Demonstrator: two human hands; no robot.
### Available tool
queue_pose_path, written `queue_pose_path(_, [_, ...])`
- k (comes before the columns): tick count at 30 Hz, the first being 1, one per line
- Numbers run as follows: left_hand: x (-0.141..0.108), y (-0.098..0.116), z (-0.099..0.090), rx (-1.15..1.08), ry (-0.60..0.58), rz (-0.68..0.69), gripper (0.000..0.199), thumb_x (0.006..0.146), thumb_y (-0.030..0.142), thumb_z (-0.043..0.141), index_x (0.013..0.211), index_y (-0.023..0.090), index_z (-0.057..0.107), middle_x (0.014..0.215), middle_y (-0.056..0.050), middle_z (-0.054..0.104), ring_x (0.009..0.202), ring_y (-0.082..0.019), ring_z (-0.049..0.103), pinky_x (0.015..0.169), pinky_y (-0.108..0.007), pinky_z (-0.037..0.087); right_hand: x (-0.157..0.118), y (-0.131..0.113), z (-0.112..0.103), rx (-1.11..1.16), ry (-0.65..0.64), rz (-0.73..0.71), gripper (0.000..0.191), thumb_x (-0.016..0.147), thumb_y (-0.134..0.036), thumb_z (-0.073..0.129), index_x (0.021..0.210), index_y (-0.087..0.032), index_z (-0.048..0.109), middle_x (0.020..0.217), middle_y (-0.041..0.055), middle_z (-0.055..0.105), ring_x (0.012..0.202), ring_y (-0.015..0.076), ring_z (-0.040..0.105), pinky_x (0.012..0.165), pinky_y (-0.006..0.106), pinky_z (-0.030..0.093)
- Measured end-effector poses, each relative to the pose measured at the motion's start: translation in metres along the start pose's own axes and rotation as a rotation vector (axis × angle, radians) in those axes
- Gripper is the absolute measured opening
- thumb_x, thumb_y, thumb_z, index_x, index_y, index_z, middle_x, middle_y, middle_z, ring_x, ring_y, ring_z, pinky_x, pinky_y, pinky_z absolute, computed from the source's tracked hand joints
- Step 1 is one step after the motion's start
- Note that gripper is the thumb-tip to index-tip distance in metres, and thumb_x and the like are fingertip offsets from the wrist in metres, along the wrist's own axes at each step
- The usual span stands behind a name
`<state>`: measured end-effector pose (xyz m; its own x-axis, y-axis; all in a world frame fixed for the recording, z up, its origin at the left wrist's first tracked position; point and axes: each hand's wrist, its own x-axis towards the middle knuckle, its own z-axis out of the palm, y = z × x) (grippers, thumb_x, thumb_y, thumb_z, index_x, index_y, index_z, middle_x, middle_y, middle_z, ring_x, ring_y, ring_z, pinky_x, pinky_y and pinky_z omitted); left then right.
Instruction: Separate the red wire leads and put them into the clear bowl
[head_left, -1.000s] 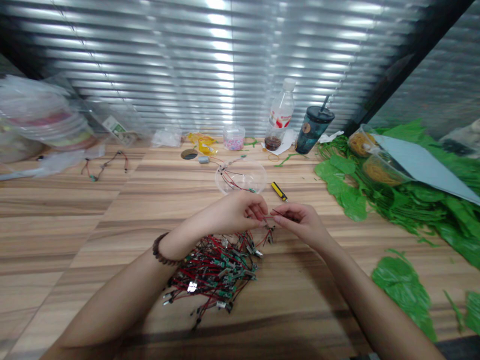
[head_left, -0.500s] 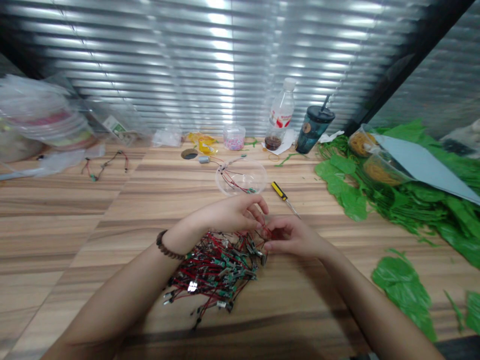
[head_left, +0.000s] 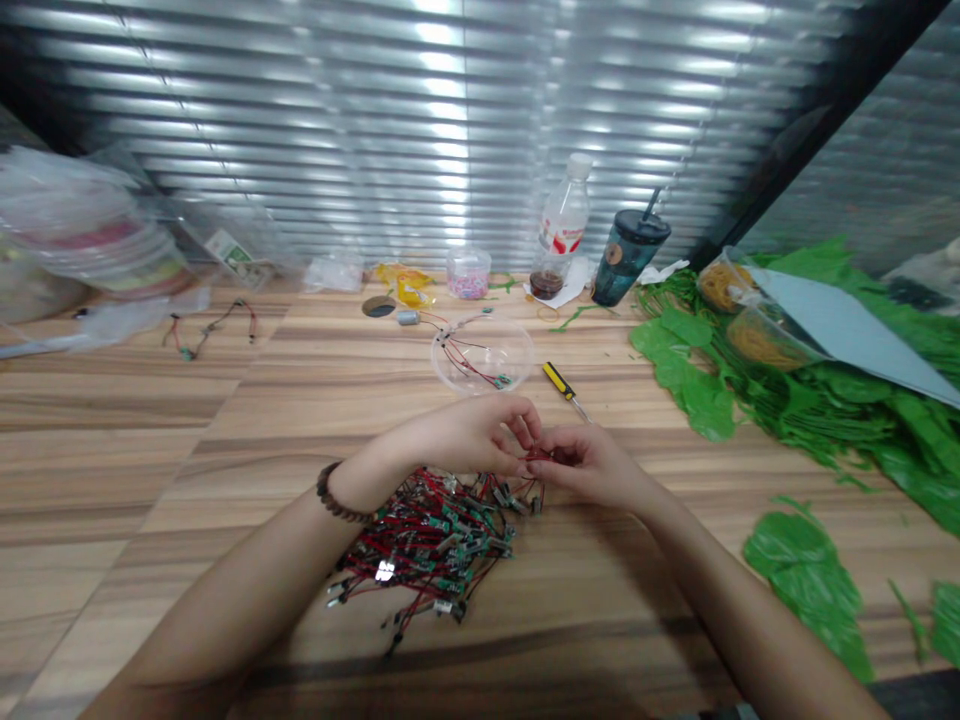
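Note:
Thin red wires (head_left: 538, 455) run between my two hands, just past a heap of wired circuit boards (head_left: 442, 535). My left hand (head_left: 491, 435) reaches over the heap from the left, its fingertips closed at the wires. From the right, my right hand (head_left: 589, 465) pinches the same wires between thumb and fingers. Small metal and green parts dangle beneath the fingers at the heap's right edge. The exact grip is partly hidden by the fingers. Behind the hands sits a clear plastic lid (head_left: 517, 350) with a few wires and a small board on it.
A yellow-black screwdriver (head_left: 562, 385) lies behind my right hand. Farther back stand a bottle (head_left: 561, 235), a dark tumbler (head_left: 628, 255) and a small tub of beads (head_left: 469, 277). Green plastic leaves (head_left: 810, 400) cover the right side; stacked plastic containers (head_left: 90, 240) stand left.
My right hand has moved slightly up and left, bringing its fingertips against those of my left hand. The wires between them are now gathered closer. The heap stays put.

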<state>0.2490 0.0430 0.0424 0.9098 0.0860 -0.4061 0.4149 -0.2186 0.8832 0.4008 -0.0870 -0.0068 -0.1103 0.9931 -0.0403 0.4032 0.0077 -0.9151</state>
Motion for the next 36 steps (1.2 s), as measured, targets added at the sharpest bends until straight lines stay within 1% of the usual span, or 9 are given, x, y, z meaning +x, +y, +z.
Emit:
queue_pose_path(3, [0.002,-0.002,0.002,-0.014,-0.039,0.044,0.035,0.071,0.020,0.064,0.102,0.013,0.051,0.103,-0.006,0.061,0.070,-0.003,0.059,0.056,-0.010,0.044,-0.002,0.000,0.003,-0.042,0.031,0.024,0.028,0.080,-0.037,0.064,0.069,-0.012,0.065,0.061,-0.0001,0.055,0.056,0.0098,0.046,0.050,0.021,0.031])
queue_pose_path(6, [0.002,-0.003,0.002,-0.037,-0.051,0.049,0.036,0.071,0.024,0.065,0.103,0.014,0.051,0.098,-0.005,0.062,0.069,-0.003,0.059,0.056,-0.010,0.045,-0.003,0.001,0.001,0.083,-0.002,0.102,0.031,0.074,-0.042,0.070,0.070,-0.011,0.063,0.061,0.0001,0.056,0.055,0.0095,0.047,0.048,0.021,0.031])
queue_pose_path(10, [0.000,-0.002,-0.002,-0.079,-0.020,0.057,0.037,0.073,0.029,0.065,0.104,0.015,0.050,0.093,-0.004,0.063,0.070,-0.004,0.060,0.057,-0.011,0.046,-0.006,-0.002,-0.016,0.262,-0.055,0.184,0.035,0.069,-0.036,0.075,0.092,-0.011,0.067,0.067,0.0003,0.060,0.055,0.0087,0.049,0.048,0.020,0.034])
queue_pose_path(12, [-0.001,-0.002,-0.006,-0.109,0.020,0.083,0.036,0.074,0.029,0.064,0.103,0.015,0.050,0.099,-0.006,0.062,0.070,-0.004,0.061,0.058,-0.011,0.047,-0.008,-0.003,-0.026,0.338,-0.001,0.186,0.037,0.068,-0.030,0.076,0.100,-0.013,0.067,0.067,-0.0003,0.060,0.055,0.0083,0.051,0.049,0.020,0.037])
queue_pose_path(15, [0.000,-0.001,-0.009,-0.146,0.132,0.108,0.035,0.073,0.030,0.065,0.101,0.014,0.051,0.104,-0.007,0.062,0.069,-0.003,0.060,0.060,-0.014,0.049,-0.010,0.000,-0.038,0.425,0.108,0.152,0.028,0.070,-0.027,0.075,0.095,-0.015,0.071,0.066,0.0001,0.062,0.053,0.0073,0.051,0.049,0.019,0.039])
queue_pose_path(20, [0.002,0.001,-0.010,-0.224,0.222,0.151,0.028,0.072,0.029,0.066,0.088,0.009,0.055,0.085,-0.004,0.063,0.066,-0.002,0.058,0.063,-0.015,0.050,-0.008,0.010,-0.039,0.513,0.192,0.133,0.021,0.069,-0.027,0.076,0.087,-0.018,0.073,0.068,0.0013,0.066,0.055,0.0075,0.055,0.053,0.020,0.044])
queue_pose_path(24, [0.005,0.004,-0.007,-0.315,0.237,0.147,0.023,0.070,0.024,0.067,0.081,0.008,0.055,0.069,0.000,0.060,0.061,-0.002,0.057,0.060,-0.014,0.049,-0.006,0.010,-0.030,0.494,0.145,0.155,0.028,0.070,-0.034,0.075,0.090,-0.016,0.070,0.071,0.0018,0.066,0.056,0.0084,0.055,0.052,0.021,0.043])
queue_pose_path(29, [0.014,0.002,0.004,-0.383,0.295,0.096,0.018,0.070,0.019,0.064,0.079,0.007,0.053,0.067,0.001,0.059,0.058,-0.002,0.057,0.057,-0.013,0.048,-0.005,0.004,-0.020,0.375,0.044,0.160,0.043,0.061,-0.025,0.080,0.098,-0.015,0.060,0.071,-0.0008,0.062,0.061,0.0104,0.057,0.054,0.021,0.045])
queue_pose_path(36, [0.023,-0.014,0.012,-0.240,0.259,0.072,0.025,0.074,0.029,0.061,0.087,0.009,0.053,0.077,-0.002,0.062,0.064,-0.004,0.059,0.062,-0.017,0.049,-0.008,0.000,-0.023,0.103,-0.003,0.175,0.020,0.069,-0.020,0.070,0.085,-0.014,0.060,0.075,0.0009,0.061,0.063,0.0108,0.057,0.054,0.020,0.046])
